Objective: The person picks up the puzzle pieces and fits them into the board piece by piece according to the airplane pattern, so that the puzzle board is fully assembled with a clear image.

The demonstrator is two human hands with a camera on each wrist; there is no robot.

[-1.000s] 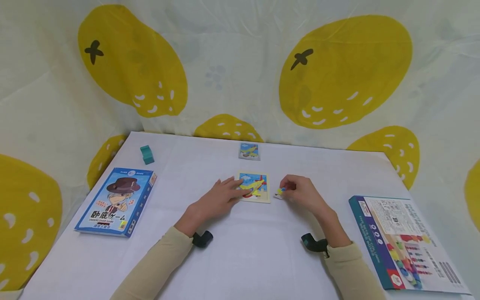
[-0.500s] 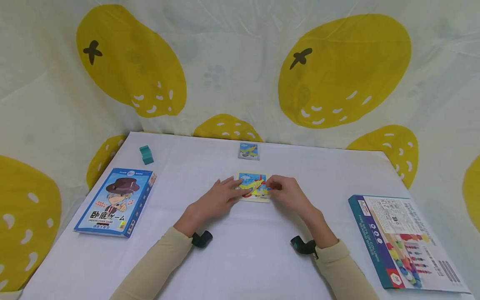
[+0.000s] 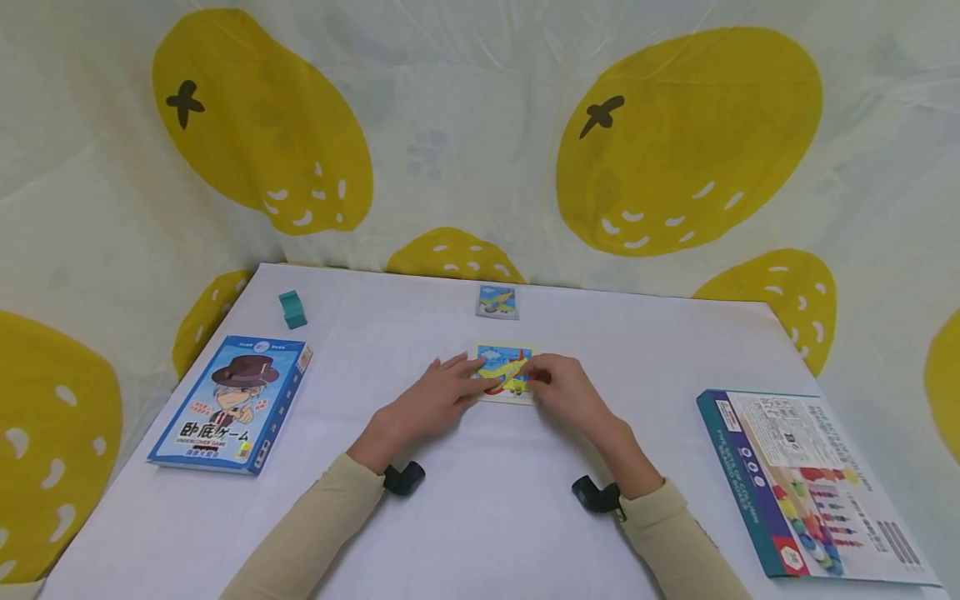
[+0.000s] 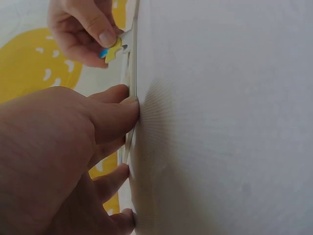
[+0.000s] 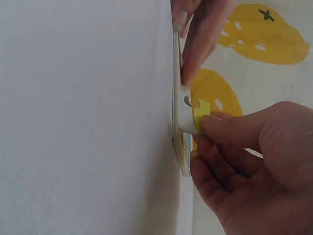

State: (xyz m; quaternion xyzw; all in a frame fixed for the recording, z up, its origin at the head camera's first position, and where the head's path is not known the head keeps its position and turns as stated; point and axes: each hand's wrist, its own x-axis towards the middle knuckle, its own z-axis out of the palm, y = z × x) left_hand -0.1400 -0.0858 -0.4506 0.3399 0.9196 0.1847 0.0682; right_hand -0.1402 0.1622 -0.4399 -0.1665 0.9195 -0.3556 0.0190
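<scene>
A small airplane jigsaw puzzle in a pale square tray (image 3: 513, 400) lies mid-table. My left hand (image 3: 433, 395) rests on its left side, fingers spread over the picture. In the left wrist view, the left thumb (image 4: 120, 115) touches the tray's near edge. My right hand (image 3: 576, 392) is at the tray's right side. Between thumb and fingers it pinches a yellow, white and blue puzzle piece (image 5: 199, 111), held tilted over the lower right of the tray. Part of the airplane picture is hidden under the left fingers.
Behind the tray lies a small airplane picture card (image 3: 497, 302). A blue game box (image 3: 232, 404) and a teal block (image 3: 293, 309) are on the left. On the right lies a large bead-toy box (image 3: 817, 492). A fruit-print cloth (image 3: 480, 125) hangs behind the table.
My right hand has moved left with the puzzle piece, from the table beside the tray to over its lower right part. The left hand has stayed in place.
</scene>
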